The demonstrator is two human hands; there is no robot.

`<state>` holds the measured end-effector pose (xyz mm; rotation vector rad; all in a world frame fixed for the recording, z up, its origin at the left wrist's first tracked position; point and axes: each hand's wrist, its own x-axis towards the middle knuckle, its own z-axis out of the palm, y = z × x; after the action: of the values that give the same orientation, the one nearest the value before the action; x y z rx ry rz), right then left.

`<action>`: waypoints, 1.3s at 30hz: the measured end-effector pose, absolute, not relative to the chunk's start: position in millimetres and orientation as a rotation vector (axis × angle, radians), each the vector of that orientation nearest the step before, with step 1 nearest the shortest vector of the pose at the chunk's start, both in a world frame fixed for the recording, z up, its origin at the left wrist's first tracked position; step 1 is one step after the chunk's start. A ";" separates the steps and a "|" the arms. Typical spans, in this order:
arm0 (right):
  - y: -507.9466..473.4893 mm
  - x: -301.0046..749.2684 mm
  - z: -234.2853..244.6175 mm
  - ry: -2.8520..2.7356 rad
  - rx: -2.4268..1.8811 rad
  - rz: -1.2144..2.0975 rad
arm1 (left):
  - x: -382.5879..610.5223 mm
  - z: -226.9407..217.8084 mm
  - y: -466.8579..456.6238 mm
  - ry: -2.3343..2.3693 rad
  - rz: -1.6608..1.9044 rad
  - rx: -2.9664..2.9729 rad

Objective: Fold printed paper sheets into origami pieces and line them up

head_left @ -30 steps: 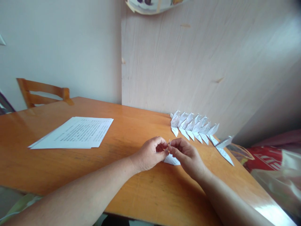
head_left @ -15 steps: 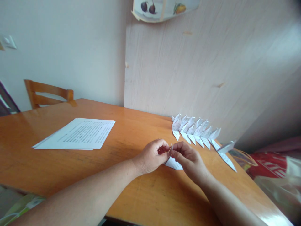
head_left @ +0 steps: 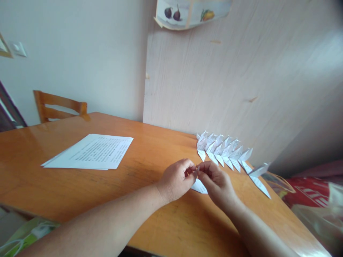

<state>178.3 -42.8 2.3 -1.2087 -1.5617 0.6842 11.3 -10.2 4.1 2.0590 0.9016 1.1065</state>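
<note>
A small folded piece of printed paper (head_left: 199, 186) is pinched between my two hands above the wooden table (head_left: 150, 228). My left hand (head_left: 178, 180) closes on its upper tip with thumb and forefinger. Against that same tip, my right hand (head_left: 217, 182) presses its thumb and fingertips. Most of the upper fold is hidden by the fingers; the lower white part shows between the hands. Beyond them stand several folded paper figures (head_left: 221, 148) with pointed ends, set close together in rows. One more paper figure (head_left: 259, 180) lies apart near the right edge.
A stack of printed sheets (head_left: 91, 153) lies on the left of the table. A wooden chair (head_left: 60, 103) stands behind it. Bags, one of them red (head_left: 308, 191), sit past the right edge. A panel (head_left: 198, 85) rises behind the table.
The view has shifted slightly, so the scene sits a little further right. My hands have drawn closer around the paper's tip, and less of the tip shows.
</note>
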 end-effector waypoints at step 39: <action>-47.4 180.7 15.9 -1.889 -1.214 -0.018 | 10.8 12.5 -11.5 1.042 1.117 2.187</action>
<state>180.7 -47.4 15.9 -1.2144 -1.8889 -0.0180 10.8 -11.5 12.5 2.1866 1.0416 1.1168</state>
